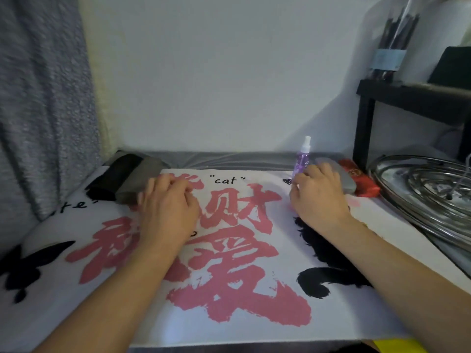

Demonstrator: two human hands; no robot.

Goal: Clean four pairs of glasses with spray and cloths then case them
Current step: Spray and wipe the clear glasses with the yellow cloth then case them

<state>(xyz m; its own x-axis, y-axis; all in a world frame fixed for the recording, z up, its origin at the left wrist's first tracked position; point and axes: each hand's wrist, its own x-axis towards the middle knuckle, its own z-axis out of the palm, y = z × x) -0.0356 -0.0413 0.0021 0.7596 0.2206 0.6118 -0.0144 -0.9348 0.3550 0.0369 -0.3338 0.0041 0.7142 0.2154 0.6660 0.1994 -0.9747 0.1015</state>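
A small purple spray bottle point(302, 159) with a white nozzle stands upright at the back of the printed desk mat point(229, 314). Just right of it lie a grey hard glasses case point(342, 178) and a red case point(364, 186). My right hand point(317, 200) rests between the bottle and the grey case, fingers bent over the case's left end; whether it grips either is unclear. At the back left lie a grey soft pouch point(139, 178) and a black pouch point(112, 178). My left hand point(168, 208) sits beside the grey pouch, fingers curled, with nothing visible in it. No glasses or cloths are visible.
Stacked steel trays point(420, 189) fill the right side of the table. Behind them stands a black shelf point(367, 123) holding a clear jar of dark sticks point(390, 47). A grey curtain point(38, 110) hangs at the left, and a white wall closes off the back.
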